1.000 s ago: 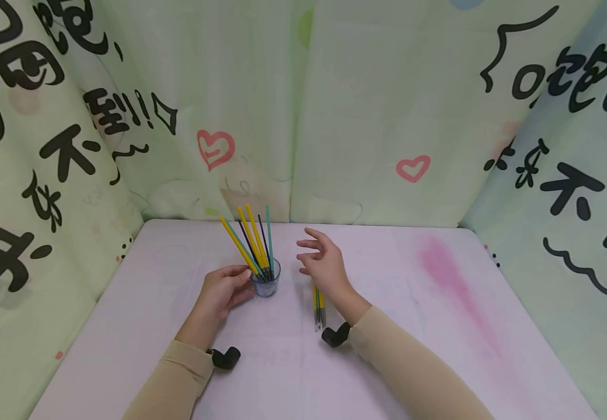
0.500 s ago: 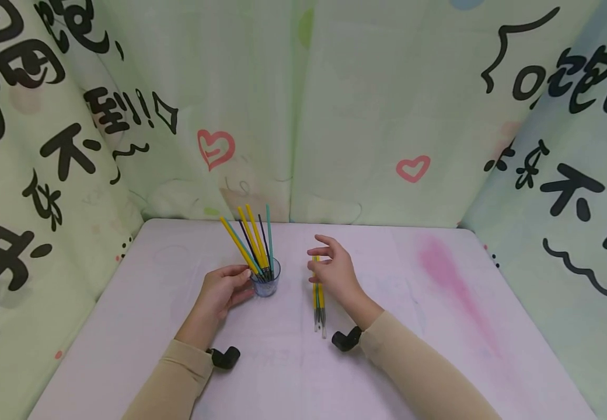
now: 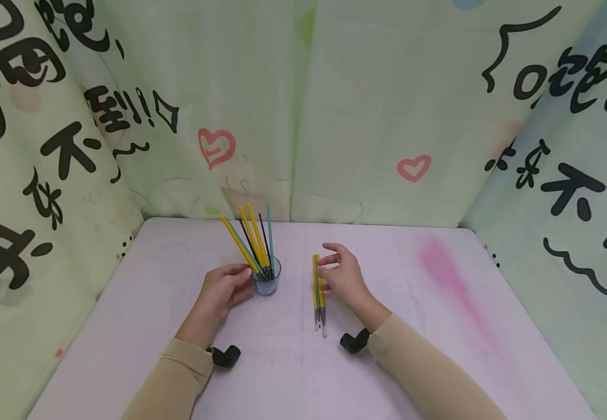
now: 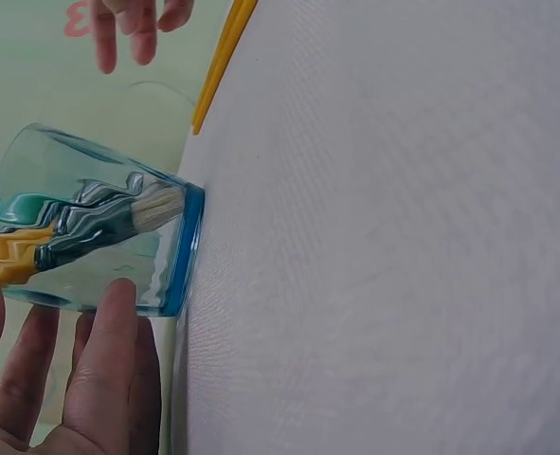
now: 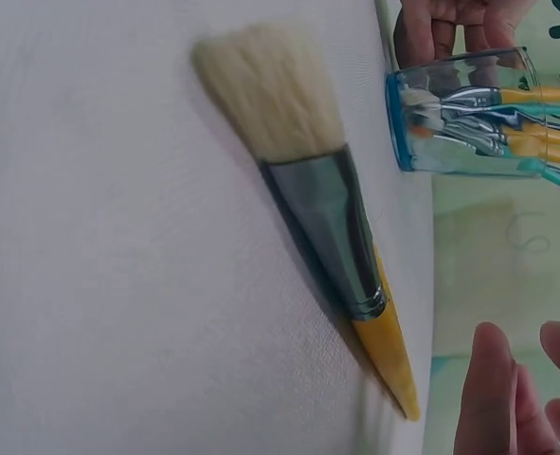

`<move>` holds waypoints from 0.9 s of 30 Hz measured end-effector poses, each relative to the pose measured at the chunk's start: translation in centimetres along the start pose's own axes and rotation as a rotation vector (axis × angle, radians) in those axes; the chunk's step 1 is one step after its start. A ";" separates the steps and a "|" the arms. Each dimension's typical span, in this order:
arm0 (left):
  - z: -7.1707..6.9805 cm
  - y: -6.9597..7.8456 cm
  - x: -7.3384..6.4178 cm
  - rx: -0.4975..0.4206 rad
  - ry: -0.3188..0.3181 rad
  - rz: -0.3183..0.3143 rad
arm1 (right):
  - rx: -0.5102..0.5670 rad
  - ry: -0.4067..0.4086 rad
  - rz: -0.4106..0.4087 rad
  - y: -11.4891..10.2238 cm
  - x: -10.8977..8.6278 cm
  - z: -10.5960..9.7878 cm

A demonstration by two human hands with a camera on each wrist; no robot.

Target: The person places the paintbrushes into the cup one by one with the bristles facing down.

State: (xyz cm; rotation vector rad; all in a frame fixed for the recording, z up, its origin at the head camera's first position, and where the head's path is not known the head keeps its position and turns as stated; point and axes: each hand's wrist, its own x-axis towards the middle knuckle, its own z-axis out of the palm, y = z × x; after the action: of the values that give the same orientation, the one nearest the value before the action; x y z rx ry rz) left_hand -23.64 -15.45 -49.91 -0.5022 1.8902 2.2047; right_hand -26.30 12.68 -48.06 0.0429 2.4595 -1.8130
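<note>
A small clear glass cup (image 3: 265, 287) stands upright left of the table's middle. Several paintbrushes (image 3: 255, 230) with yellow, teal and dark handles lean in it, bristles down. From the left, the fingertips of my left hand (image 3: 220, 286) touch its wall, the fingers fairly straight. To the right, a few more brushes (image 3: 315, 291) lie side by side, bristles toward me. My right hand (image 3: 348, 277), fingers loosely bent and holding nothing, hovers beside their handles. Close up in the right wrist view is a wide flat paintbrush (image 5: 322, 223) with pale bristles.
A pale pink-white table (image 3: 282, 367) bears everything, with a pink stain (image 3: 453, 280) on its right side. Patterned curtains (image 3: 356, 116) with hearts and black lettering hang behind it and at both sides. Each wrist carries a small black camera.
My right hand has moved right and toward me, uncovering more of the lying brushes' handles. The left hand, the cup and the brushes in it keep their places.
</note>
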 end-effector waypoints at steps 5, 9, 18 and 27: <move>0.0 0.0 0.0 0.004 0.002 0.000 | -0.098 0.011 0.077 0.3 0.0 -0.2; 0.0 0.0 -0.1 0.006 0.004 0.002 | -0.139 0.011 0.123 0.3 0.2 -0.3; 0.0 -0.1 0.0 0.013 0.005 0.005 | -0.221 -0.011 0.188 0.7 0.4 -0.5; 0.1 -0.1 0.0 0.010 0.004 0.004 | -0.289 -0.037 0.177 1.3 0.7 -0.2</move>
State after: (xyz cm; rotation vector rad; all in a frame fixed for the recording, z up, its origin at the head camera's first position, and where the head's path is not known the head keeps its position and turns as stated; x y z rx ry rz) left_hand -23.60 -15.38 -49.95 -0.5019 1.9050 2.1967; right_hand -26.87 13.27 -49.25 0.1979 2.5714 -1.3659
